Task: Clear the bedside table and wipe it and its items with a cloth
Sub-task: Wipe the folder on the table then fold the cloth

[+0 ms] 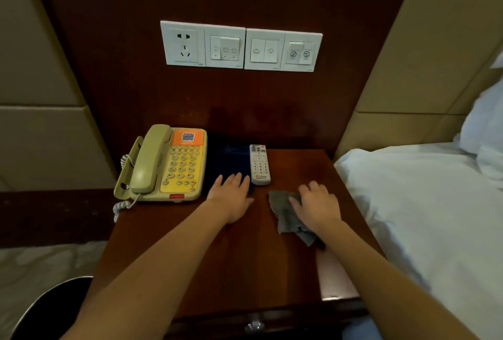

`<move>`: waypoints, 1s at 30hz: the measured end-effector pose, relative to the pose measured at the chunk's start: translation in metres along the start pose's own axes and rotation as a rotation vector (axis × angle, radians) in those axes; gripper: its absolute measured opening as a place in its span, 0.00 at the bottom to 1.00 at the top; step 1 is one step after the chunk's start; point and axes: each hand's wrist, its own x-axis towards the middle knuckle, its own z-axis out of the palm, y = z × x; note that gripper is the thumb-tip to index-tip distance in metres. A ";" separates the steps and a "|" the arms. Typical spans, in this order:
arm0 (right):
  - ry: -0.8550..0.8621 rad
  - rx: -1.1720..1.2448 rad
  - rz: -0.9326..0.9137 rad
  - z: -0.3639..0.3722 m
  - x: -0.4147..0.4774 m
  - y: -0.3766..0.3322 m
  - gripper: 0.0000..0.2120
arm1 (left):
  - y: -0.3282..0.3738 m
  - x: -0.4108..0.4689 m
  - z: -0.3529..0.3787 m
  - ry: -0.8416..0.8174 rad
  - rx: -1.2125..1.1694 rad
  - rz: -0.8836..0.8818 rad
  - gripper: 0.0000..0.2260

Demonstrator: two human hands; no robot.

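Note:
The dark wooden bedside table (217, 258) carries a beige telephone (166, 165) with a yellow keypad at the back left. Beside the telephone lies a dark blue folder (228, 160), and a white remote control (259, 164) lies on the folder's right edge. My left hand (232, 198) rests flat, fingers straight, on the near end of the folder. A grey cloth (285, 214) lies on the table to the right, and my right hand (317, 207) presses on it with spread fingers, covering its right part.
A white panel of a socket and switches (241, 47) sits on the wooden wall above. A bed with white sheets (422, 203) borders the table's right side. A drawer knob (254, 326) shows at the front. A dark round object (54, 307) is at lower left.

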 end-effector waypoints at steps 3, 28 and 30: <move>-0.099 -0.017 -0.027 0.005 -0.033 0.011 0.23 | 0.026 -0.024 0.004 0.031 -0.020 0.065 0.27; -0.070 0.438 -0.516 0.005 -0.153 -0.190 0.22 | -0.064 -0.250 0.075 0.095 -0.286 -0.269 0.22; -0.023 0.445 -0.459 0.007 -0.153 -0.165 0.21 | -0.031 -0.224 0.081 0.136 -0.319 -0.277 0.24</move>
